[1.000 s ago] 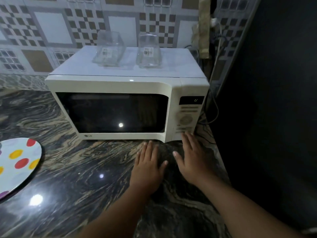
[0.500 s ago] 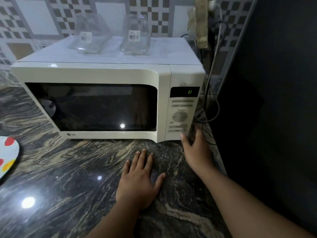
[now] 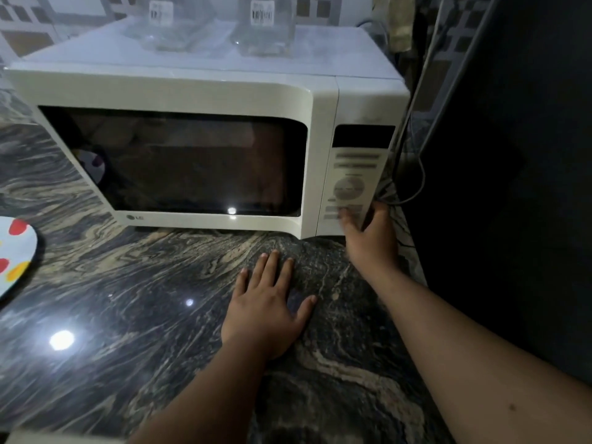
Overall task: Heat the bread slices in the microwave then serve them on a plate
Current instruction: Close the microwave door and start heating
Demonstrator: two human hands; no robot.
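Observation:
A white microwave (image 3: 205, 91) stands on the dark marbled counter (image 3: 128, 299), its door closed and its dark window hiding the inside. My right hand (image 3: 368, 232) is at the lower right corner of the control panel (image 3: 352, 184), fingers on the bottom buttons and thumb round the side edge. My left hand (image 3: 266, 306) lies flat on the counter in front of the microwave, fingers spread. A white plate with coloured dots (image 3: 14, 254) lies at the left edge. No bread is visible.
Two clear plastic containers (image 3: 262, 24) with barcode labels stand on top of the microwave. A dark tall surface (image 3: 512, 155) rises right of it, with cables (image 3: 416, 139) running down between them. Patterned tiles cover the back wall.
My right hand has lifted from the counter up to the microwave's lower control panel. The view has moved closer to the microwave. My left hand stays flat on the counter.

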